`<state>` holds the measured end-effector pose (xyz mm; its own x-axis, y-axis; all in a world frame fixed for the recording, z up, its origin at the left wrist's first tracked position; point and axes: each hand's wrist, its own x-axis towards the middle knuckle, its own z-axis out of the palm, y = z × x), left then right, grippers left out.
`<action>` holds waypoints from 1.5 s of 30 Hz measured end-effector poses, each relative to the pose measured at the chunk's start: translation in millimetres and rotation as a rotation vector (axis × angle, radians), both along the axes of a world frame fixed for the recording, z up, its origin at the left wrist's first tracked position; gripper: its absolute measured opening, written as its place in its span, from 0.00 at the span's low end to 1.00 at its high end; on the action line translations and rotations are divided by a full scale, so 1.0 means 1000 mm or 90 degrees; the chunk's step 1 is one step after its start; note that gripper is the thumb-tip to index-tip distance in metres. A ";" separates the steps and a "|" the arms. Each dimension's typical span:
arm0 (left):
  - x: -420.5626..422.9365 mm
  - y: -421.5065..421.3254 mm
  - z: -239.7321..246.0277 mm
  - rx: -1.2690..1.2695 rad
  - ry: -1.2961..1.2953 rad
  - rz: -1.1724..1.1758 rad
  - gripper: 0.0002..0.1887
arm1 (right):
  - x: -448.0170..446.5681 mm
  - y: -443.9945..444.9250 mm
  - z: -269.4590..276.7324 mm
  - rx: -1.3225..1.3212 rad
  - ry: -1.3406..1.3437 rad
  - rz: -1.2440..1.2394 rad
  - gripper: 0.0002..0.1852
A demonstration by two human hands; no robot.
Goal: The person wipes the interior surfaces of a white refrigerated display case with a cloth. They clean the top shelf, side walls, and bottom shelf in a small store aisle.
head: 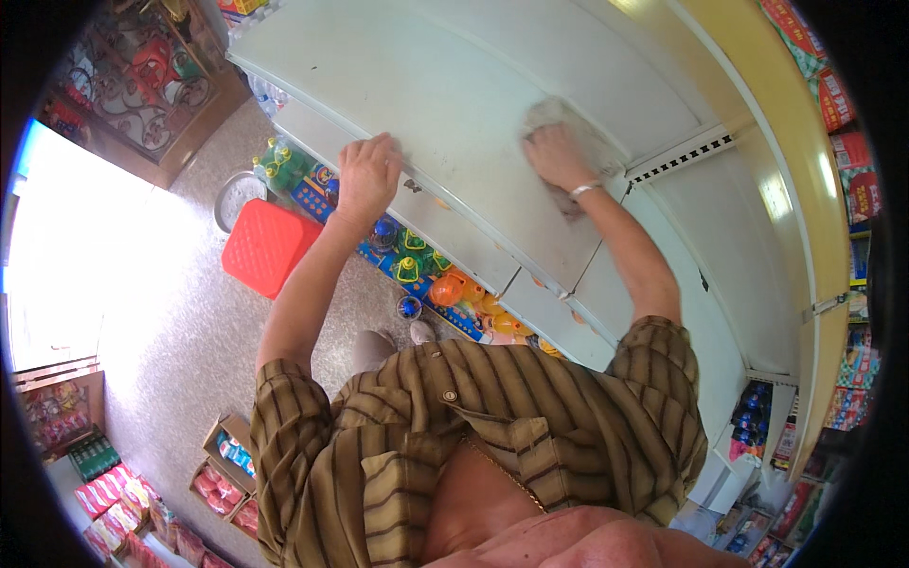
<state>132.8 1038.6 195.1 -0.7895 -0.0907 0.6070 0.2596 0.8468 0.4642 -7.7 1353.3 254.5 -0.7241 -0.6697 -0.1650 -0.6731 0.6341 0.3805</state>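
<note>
With my right hand [561, 157] I press a grey-white cloth [561, 113] against the upper surface of a white metal shelf [454, 106], close to its back panel. Hand and cloth are both blurred. Bent fingers of my left hand [369, 174] touch the shelf's front edge [447, 202]; whether they grip it I cannot tell. A second white shelf board [461, 245] sits lower, partly behind my left hand. On the bottom level stand green bottles with yellow handles [408, 268] and orange-yellow bottles [447, 290].
A red plastic stool [266, 245] and a round metal basin [240, 195] stand on the speckled floor. One blue-capped bottle [409, 307] is near my shoes. Cartons of packets [220, 486] lie lower left. A slotted upright [682, 157] and a yellow panel [788, 163] border the shelving.
</note>
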 end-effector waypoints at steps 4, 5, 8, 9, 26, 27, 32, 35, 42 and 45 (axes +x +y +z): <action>-0.054 -0.036 -0.002 -0.041 0.030 0.071 0.16 | 0.031 -0.083 -0.015 -0.150 -0.020 0.117 0.23; -0.069 -0.050 -0.003 -0.059 0.019 0.083 0.18 | 0.045 -0.079 -0.013 -0.210 -0.046 0.129 0.24; -0.114 -0.111 -0.009 -0.095 -0.036 0.168 0.23 | 0.064 -0.059 -0.004 -0.284 -0.079 0.095 0.28; -0.128 -0.135 -0.010 -0.102 -0.054 0.184 0.24 | 0.059 -0.039 0.003 -0.236 -0.063 0.034 0.30; -0.227 -0.282 -0.004 -0.276 -0.083 0.040 0.24 | -0.023 -0.145 0.003 -0.309 0.222 -0.406 0.18; -0.229 -0.283 -0.002 -0.279 -0.080 0.033 0.24 | -0.015 -0.146 0.014 -0.259 0.183 -0.462 0.18; -0.233 -0.287 -0.002 -0.275 -0.069 0.002 0.24 | -0.006 -0.071 0.002 -0.428 0.109 -0.582 0.16; -0.231 -0.291 0.003 -0.267 -0.081 -0.007 0.24 | -0.009 -0.046 0.026 -0.876 0.077 -0.884 0.12; -0.235 -0.291 0.017 -0.275 -0.077 -0.022 0.25 | -0.057 0.027 0.009 -1.165 0.446 -0.589 0.12; -0.231 -0.281 0.018 -0.250 -0.090 -0.051 0.26 | -0.060 0.088 -0.024 -0.586 0.629 -0.457 0.15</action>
